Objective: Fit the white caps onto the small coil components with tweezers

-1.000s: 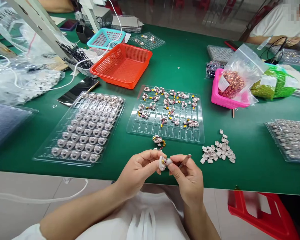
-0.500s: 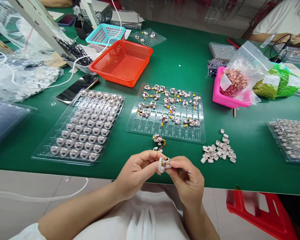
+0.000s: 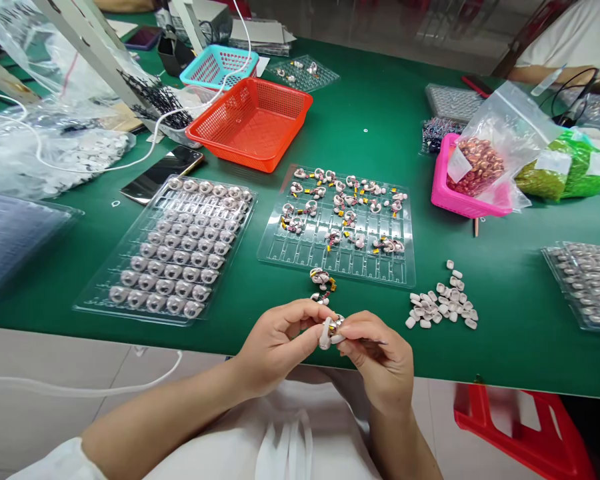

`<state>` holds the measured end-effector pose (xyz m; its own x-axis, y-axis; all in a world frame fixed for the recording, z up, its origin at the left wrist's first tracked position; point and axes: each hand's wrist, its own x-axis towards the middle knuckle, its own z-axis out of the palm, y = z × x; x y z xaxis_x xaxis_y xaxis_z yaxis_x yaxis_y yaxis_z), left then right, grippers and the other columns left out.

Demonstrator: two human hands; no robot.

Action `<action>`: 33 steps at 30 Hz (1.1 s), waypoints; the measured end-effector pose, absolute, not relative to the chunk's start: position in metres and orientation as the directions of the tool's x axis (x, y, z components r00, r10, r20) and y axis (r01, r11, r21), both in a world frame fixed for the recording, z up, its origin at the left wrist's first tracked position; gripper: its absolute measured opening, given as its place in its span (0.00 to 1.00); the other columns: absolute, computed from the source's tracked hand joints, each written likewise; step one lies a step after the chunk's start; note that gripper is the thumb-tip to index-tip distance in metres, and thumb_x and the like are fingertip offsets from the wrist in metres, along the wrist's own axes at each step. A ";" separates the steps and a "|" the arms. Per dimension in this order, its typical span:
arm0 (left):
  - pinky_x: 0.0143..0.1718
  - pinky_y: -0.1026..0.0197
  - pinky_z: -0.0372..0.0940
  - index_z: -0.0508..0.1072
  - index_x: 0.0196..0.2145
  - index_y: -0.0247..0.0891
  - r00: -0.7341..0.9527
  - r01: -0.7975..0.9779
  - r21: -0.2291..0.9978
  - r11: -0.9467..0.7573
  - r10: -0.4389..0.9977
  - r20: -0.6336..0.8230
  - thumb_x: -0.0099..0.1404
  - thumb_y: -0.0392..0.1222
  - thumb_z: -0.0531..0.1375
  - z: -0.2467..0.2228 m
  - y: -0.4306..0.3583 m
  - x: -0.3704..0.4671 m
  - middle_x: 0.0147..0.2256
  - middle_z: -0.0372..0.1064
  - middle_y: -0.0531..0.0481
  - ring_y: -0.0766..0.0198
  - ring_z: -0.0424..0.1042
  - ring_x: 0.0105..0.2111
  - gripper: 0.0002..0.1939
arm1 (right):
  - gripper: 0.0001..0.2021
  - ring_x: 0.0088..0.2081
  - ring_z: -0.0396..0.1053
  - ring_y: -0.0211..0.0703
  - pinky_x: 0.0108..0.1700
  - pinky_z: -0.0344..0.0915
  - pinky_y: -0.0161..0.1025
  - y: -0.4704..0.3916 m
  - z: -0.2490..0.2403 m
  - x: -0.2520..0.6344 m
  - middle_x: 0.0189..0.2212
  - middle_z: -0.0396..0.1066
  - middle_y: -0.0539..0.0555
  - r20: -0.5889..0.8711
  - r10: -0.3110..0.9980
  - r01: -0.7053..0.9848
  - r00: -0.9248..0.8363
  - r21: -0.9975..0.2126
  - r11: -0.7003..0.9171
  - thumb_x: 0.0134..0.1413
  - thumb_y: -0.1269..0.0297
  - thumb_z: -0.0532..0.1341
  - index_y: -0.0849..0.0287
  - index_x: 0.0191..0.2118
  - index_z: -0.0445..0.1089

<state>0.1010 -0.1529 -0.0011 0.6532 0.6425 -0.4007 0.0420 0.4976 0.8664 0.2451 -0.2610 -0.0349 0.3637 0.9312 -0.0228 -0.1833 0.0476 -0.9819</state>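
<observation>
"Left hand [image 3: 280, 343], right hand [image 3: 383, 360]?"
"Both pinch one white piece [image 3: 325, 335] at the green tabletop's [image 3: 510, 287] near edge; tiled floor [image 3: 55, 353] below."
"What else?"
"Clear tray [image 3: 300, 257]: wired pieces [image 3: 333, 238]. Pink basket [image 3: 467, 205]: bagged coppery bits [image 3: 480, 163]."

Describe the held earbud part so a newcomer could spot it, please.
By the near edge of the green table are the left hand and right hand. Between them is the white earbud part, held, unlike similar parts in the clear tray.

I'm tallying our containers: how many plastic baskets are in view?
3 clearly visible: a turquoise basket at the back left, a red basket just in front of it, and a pink basket at the right. Others may be hidden.
</observation>
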 end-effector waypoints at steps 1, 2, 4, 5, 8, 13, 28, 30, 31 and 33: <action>0.38 0.64 0.69 0.81 0.38 0.35 0.654 0.062 0.886 0.459 0.652 -0.383 0.67 0.39 0.64 -0.001 -0.153 0.100 0.35 0.77 0.46 0.62 0.75 0.34 0.06 | 0.11 0.35 0.74 0.43 0.30 0.71 0.36 -0.260 -0.034 0.245 0.35 0.76 0.54 -0.032 0.932 -0.192 0.362 -0.981 0.041 0.59 0.73 0.67 0.49 0.44 0.78; 0.38 0.63 0.69 0.80 0.39 0.35 0.654 0.083 0.904 0.419 0.661 -0.367 0.67 0.38 0.63 -0.001 -0.152 0.099 0.35 0.77 0.45 0.62 0.75 0.35 0.07 | 0.10 0.34 0.74 0.42 0.28 0.71 0.35 -0.259 -0.034 0.246 0.35 0.76 0.54 -0.040 0.932 -0.196 0.361 -0.980 0.034 0.59 0.73 0.67 0.50 0.43 0.79; 0.38 0.63 0.69 0.81 0.39 0.35 0.654 0.123 0.934 0.335 0.681 -0.330 0.68 0.38 0.62 -0.002 -0.152 0.097 0.35 0.76 0.44 0.61 0.75 0.34 0.07 | 0.10 0.33 0.73 0.41 0.27 0.70 0.34 -0.257 -0.033 0.246 0.35 0.76 0.54 -0.052 0.930 -0.195 0.363 -0.981 0.021 0.59 0.73 0.67 0.50 0.43 0.79; 0.38 0.62 0.69 0.81 0.39 0.35 0.655 0.140 0.946 0.293 0.689 -0.310 0.68 0.38 0.61 -0.002 -0.151 0.097 0.34 0.76 0.44 0.60 0.75 0.34 0.08 | 0.11 0.32 0.73 0.40 0.27 0.69 0.34 -0.257 -0.033 0.246 0.35 0.76 0.54 -0.055 0.930 -0.193 0.364 -0.981 0.017 0.59 0.73 0.67 0.49 0.43 0.80; 0.39 0.61 0.69 0.80 0.39 0.35 0.657 0.173 0.970 0.171 0.713 -0.243 0.67 0.36 0.61 -0.001 -0.151 0.096 0.33 0.77 0.44 0.59 0.76 0.35 0.07 | 0.13 0.32 0.73 0.40 0.28 0.69 0.34 -0.256 -0.032 0.244 0.34 0.76 0.53 -0.053 0.929 -0.196 0.366 -0.980 0.022 0.58 0.74 0.67 0.48 0.44 0.80; 0.38 0.62 0.70 0.80 0.39 0.35 0.665 0.199 0.980 0.005 0.734 -0.139 0.67 0.32 0.60 0.000 -0.150 0.097 0.32 0.79 0.45 0.60 0.77 0.34 0.08 | 0.13 0.31 0.72 0.39 0.29 0.69 0.35 -0.255 -0.031 0.243 0.33 0.75 0.52 -0.068 0.922 -0.215 0.382 -0.976 0.017 0.58 0.74 0.68 0.47 0.43 0.81; 0.35 0.62 0.70 0.82 0.45 0.39 0.670 0.140 0.986 -0.089 0.742 -0.028 0.64 0.27 0.63 -0.002 -0.149 0.095 0.33 0.81 0.44 0.60 0.78 0.33 0.14 | 0.11 0.28 0.70 0.36 0.25 0.64 0.32 -0.251 -0.029 0.244 0.30 0.75 0.50 -0.143 0.912 -0.284 0.383 -0.958 -0.031 0.54 0.74 0.70 0.48 0.40 0.82; 0.35 0.62 0.70 0.82 0.45 0.39 0.667 0.136 0.984 -0.113 0.745 -0.007 0.64 0.27 0.63 -0.001 -0.149 0.095 0.32 0.81 0.44 0.60 0.77 0.32 0.15 | 0.11 0.28 0.70 0.37 0.25 0.65 0.33 -0.251 -0.029 0.244 0.30 0.75 0.50 -0.130 0.912 -0.254 0.389 -0.967 -0.029 0.54 0.74 0.70 0.48 0.40 0.82; 0.35 0.63 0.70 0.82 0.45 0.39 0.667 0.137 0.982 -0.127 0.745 0.004 0.64 0.27 0.63 -0.001 -0.150 0.095 0.32 0.80 0.45 0.61 0.77 0.32 0.15 | 0.12 0.28 0.70 0.37 0.25 0.65 0.33 -0.252 -0.028 0.244 0.30 0.76 0.50 -0.122 0.911 -0.237 0.394 -0.971 -0.027 0.55 0.74 0.70 0.48 0.40 0.82; 0.35 0.63 0.70 0.82 0.46 0.39 0.667 0.144 0.978 -0.150 0.745 0.017 0.64 0.26 0.63 -0.002 -0.150 0.095 0.31 0.80 0.45 0.61 0.77 0.32 0.16 | 0.12 0.28 0.70 0.37 0.25 0.65 0.33 -0.253 -0.027 0.244 0.31 0.76 0.50 -0.107 0.909 -0.200 0.403 -0.980 -0.026 0.54 0.74 0.70 0.47 0.40 0.82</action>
